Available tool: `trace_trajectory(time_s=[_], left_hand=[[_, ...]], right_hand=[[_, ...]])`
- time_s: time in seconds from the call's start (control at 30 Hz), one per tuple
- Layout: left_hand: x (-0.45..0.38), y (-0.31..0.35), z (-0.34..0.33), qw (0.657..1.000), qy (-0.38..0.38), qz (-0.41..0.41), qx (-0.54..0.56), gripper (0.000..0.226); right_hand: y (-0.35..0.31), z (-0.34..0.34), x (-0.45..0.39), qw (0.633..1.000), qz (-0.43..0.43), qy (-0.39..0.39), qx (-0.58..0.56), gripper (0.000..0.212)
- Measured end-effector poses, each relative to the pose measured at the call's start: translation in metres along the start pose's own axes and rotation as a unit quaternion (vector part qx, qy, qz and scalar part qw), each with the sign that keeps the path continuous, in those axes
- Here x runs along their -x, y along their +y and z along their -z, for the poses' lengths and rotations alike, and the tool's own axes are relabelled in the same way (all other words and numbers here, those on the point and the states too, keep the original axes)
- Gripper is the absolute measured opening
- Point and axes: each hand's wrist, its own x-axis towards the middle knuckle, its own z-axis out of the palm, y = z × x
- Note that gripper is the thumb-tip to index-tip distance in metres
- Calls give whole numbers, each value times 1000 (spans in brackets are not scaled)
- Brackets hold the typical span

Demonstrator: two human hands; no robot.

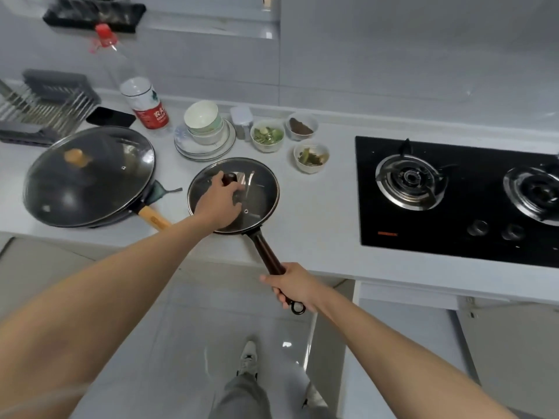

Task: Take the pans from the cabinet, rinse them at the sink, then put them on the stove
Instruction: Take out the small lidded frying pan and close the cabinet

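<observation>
A small frying pan [260, 204] with a glass lid sits on the white counter near its front edge. Its dark wooden handle [267, 255] sticks out over the edge toward me. My right hand [295, 287] is closed around the end of that handle. My left hand [219, 199] grips the dark knob on the pan's lid. To the left a large black wok [87, 179] with a glass lid and a light wooden handle rests on the counter. The black gas stove [453, 198] with two burners lies to the right, with nothing on it.
Behind the pan stand stacked plates and bowls [204, 134], three small bowls of ingredients [304, 140], a plastic bottle with a red cap [133, 86], a phone [110, 117] and a dish rack [42, 107]. Below, a cabinet door [329, 343] stands open beside my legs.
</observation>
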Motion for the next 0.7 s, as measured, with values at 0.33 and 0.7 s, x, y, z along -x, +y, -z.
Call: trace_trajectory(time_s=[0.33, 0.7], left_hand=[[-37, -53, -5, 999, -11, -35, 1, 48], [-42, -32, -16, 989, 70, -83, -98, 59]], right_hand=[[-3, -34, -54, 1000, -23, 12, -11, 26], [4, -32, -70, 999, -34, -5, -22, 29]])
